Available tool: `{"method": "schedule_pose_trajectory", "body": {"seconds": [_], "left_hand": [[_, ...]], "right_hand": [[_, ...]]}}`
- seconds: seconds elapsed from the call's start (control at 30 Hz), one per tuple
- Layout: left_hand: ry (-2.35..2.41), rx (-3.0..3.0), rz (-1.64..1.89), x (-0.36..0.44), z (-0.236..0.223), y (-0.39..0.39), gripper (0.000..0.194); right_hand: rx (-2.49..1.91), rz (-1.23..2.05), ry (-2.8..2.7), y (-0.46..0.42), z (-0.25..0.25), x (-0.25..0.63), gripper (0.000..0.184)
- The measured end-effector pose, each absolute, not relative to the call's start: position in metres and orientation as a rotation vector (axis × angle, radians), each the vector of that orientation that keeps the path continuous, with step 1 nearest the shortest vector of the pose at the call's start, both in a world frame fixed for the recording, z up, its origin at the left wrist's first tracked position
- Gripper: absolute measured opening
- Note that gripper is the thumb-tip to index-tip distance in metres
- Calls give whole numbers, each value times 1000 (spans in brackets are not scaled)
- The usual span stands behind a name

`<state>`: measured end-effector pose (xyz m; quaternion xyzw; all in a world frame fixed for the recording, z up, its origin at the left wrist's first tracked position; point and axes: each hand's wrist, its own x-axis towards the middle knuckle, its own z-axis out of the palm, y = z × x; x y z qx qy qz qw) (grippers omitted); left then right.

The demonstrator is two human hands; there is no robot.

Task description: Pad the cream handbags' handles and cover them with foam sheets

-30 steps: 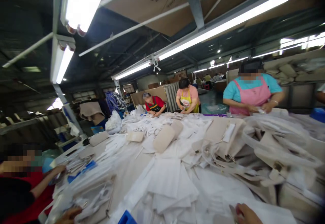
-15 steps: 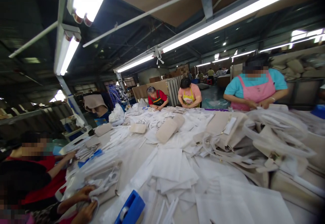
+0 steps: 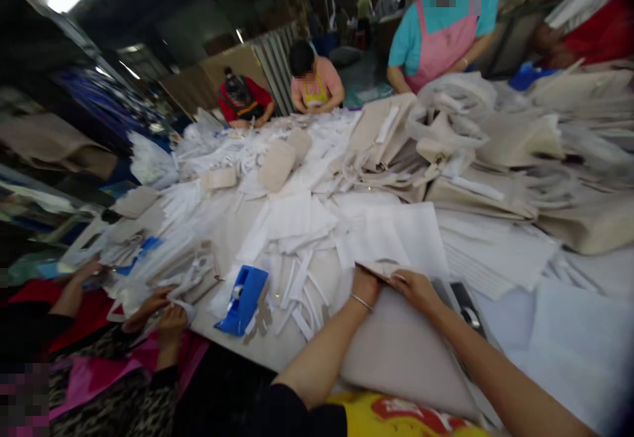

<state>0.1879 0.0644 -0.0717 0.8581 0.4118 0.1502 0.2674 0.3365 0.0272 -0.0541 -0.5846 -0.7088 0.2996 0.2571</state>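
Note:
A beige bag [image 3: 403, 351] lies in front of me, its wide end toward my body and its far edge lifted. My left hand [image 3: 366, 285] is closed at that edge, its fingers mostly hidden behind the material. My right hand [image 3: 413, 288] pinches the same edge a little to the right, fingers bent over it. Just right of the bag sits a dark dispenser-like object [image 3: 465, 308] with a shiny round part, half hidden by my right forearm. White sheets [image 3: 401, 229] lie beyond my hands.
A blue tape dispenser [image 3: 245, 302] stands left of me, beside loose white strips [image 3: 302, 292]. Beige bags with clear wrapping [image 3: 480, 179] pile up at right. On the left, a co-worker's hands [image 3: 171, 318] work on another bag [image 3: 205, 285]. Several co-workers stand across the table.
The view has tipped down and turned right. My two hands and the beige bag between them, out of view before, now show at the table's near edge.

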Motion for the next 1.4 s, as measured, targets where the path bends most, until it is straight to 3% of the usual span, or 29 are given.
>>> {"method": "schedule_pose_trajectory", "body": {"seconds": [0.1, 0.23, 0.37, 0.47, 0.83, 1.4], "left_hand": [[1290, 2368, 343, 184, -95, 57, 41], [1501, 2478, 250, 165, -90, 39, 48], [1116, 2677, 177, 148, -74, 9, 29], [969, 2697, 195, 144, -72, -7, 30], [1113, 2574, 280, 137, -78, -16, 32], [1156, 2564, 299, 126, -74, -28, 23]], "right_hand": [[-1607, 917, -1883, 31, -53, 340, 26], [-1648, 932, -1909, 30, -54, 340, 23], [-1687, 870, -2057, 28, -57, 336, 20], [-1748, 802, -2172, 26, -58, 330, 18], [-1896, 730, -2373, 12, -43, 315, 21], [-2092, 641, -2357, -13, -70, 298, 23]]}}
